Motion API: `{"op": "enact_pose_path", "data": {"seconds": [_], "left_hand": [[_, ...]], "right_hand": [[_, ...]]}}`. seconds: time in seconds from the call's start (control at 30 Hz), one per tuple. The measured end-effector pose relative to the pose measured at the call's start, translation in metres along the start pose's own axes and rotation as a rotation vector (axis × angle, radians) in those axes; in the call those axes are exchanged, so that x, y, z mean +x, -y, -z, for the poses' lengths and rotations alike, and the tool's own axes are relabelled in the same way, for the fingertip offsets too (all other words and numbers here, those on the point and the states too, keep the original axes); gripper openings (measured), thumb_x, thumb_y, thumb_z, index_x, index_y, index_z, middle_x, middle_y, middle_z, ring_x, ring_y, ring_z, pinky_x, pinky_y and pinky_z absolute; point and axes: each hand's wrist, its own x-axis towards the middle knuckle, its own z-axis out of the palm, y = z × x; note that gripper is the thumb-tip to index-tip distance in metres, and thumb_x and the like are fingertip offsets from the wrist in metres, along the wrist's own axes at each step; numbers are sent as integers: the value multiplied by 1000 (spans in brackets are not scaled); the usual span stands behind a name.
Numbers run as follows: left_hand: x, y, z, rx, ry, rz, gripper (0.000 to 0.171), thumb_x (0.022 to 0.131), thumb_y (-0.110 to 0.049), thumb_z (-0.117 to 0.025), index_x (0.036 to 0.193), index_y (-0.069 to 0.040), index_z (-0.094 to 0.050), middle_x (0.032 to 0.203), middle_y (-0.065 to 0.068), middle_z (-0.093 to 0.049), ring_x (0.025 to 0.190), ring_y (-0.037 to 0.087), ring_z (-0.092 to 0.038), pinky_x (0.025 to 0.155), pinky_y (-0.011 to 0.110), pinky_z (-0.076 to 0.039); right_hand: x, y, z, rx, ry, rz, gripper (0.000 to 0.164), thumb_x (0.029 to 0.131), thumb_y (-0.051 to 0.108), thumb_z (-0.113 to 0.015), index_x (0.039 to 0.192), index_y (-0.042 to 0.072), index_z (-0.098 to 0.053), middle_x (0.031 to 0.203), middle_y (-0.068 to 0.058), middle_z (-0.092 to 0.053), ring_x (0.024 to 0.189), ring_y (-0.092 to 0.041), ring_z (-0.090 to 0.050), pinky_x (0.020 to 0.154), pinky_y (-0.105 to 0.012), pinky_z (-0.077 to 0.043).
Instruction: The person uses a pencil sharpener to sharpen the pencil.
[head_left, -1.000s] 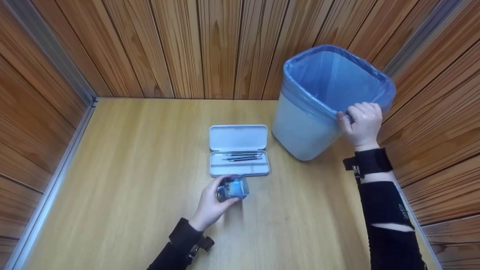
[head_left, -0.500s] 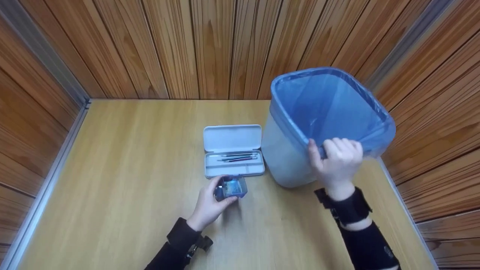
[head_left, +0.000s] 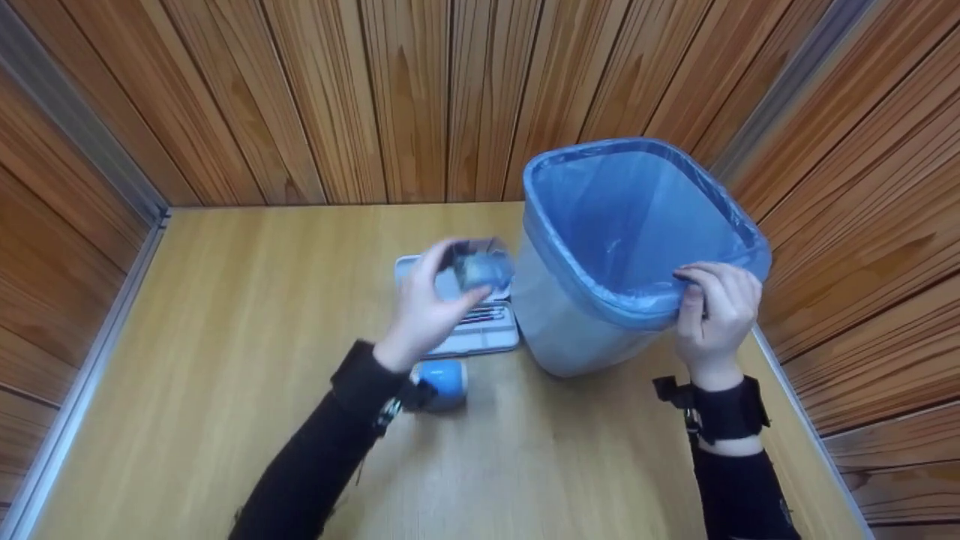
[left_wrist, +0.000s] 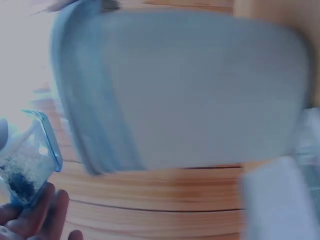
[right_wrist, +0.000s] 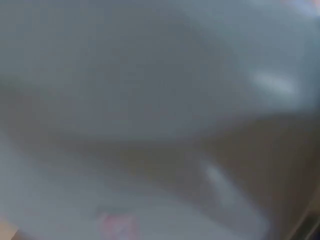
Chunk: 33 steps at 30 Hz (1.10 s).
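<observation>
My left hand [head_left: 424, 304] holds a clear bluish plastic container [head_left: 482, 268] up over the pencil case, left of the bin. In the left wrist view, pale and dark bits like pencil shavings [left_wrist: 22, 182] lie inside the container. My right hand [head_left: 718, 311] grips the near right rim of a trash bin [head_left: 577, 330] lined with a blue bag [head_left: 637, 202]. On the table, partly behind my left wrist, is a rounded blue object [head_left: 444, 381] with a pale edge; its kind is unclear. The right wrist view is blurred.
A white pencil case [head_left: 472, 343] lies with its lid up beside the bin, several pencils [head_left: 484, 315] in it, partly covered by my left hand. Wood-panelled walls [head_left: 420, 97] enclose the table [head_left: 225, 360] at the back and both sides.
My right hand has pulled the bin nearer, up against the pencil case, and shifted its grip on the rim. My left hand has lifted the container forward, uncovering the blue object.
</observation>
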Motion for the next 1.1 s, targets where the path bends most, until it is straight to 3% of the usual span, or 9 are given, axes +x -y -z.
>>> {"op": "enact_pose_path", "data": {"seconds": [0.2,0.37,0.43,0.63,0.7,0.77,0.9,1.0,1.1], "left_hand": [[60,-39,-15,83,45,114,57,77,-35,-70,123,-7,-50,116,6,-60,105,16,-57,89,29,-48],[86,-51,-35,443,79,105,64,78,-44,-66,127,-9,-47,123,6,-58,112,19,-55,94,33,-45],[90,-50,-42,685,87,-62,57,81,-40,-64,127,-11,-48,123,6,-58,113,22,-54,94,37,-44],[91,-43,-48,1334,43,-894,32,92,-13,-46,122,-24,-51,123,-3,-58,112,19,-51,96,38,-38],[90,-45,-45,1421,73,-1025,35,93,-12,-46,125,-26,-49,127,-5,-56,115,16,-49,98,36,-36],[90,-47,-44,1450,99,-1055,36,93,-13,-47,127,-26,-47,128,-5,-55,117,16,-47,99,35,-35],[92,-44,-42,1305,80,-932,33,92,-15,-49,124,-23,-51,124,-4,-59,114,17,-51,97,35,-38],[93,-37,-33,1048,74,-589,38,87,-28,-59,123,-19,-54,121,-3,-62,112,19,-52,97,36,-37],[86,-29,-21,620,29,-165,56,76,-38,-70,125,-16,-53,120,0,-62,111,19,-50,96,34,-37]], "right_hand": [[-6,-9,-9,-59,10,16,44,81,23,-34,46,0,-47,47,-14,-43,54,-31,-37,70,-44,-28],[-5,7,-25,-30,-64,22,38,76,16,-32,44,-1,-42,44,-14,-37,52,-31,-31,67,-46,-25],[-2,19,-30,-10,-90,26,35,75,13,-32,44,-2,-41,44,-16,-36,51,-31,-30,67,-46,-24],[0,34,-39,11,-119,33,34,75,13,-34,44,-1,-41,44,-14,-34,51,-30,-29,66,-43,-26],[-3,28,-41,8,-120,32,35,75,14,-33,44,-1,-41,44,-13,-35,51,-30,-30,66,-43,-25],[-7,21,-42,0,-122,29,36,75,16,-32,44,0,-41,44,-13,-36,52,-29,-31,66,-44,-25],[-11,15,-43,-8,-131,19,38,76,17,-32,44,0,-42,44,-13,-36,52,-29,-31,67,-44,-26],[-12,14,-50,23,-126,15,37,75,16,-32,44,0,-42,44,-13,-36,52,-29,-31,67,-44,-26],[-14,13,-54,54,-107,9,37,76,16,-33,45,0,-44,45,-13,-38,53,-30,-33,69,-43,-27]]}}
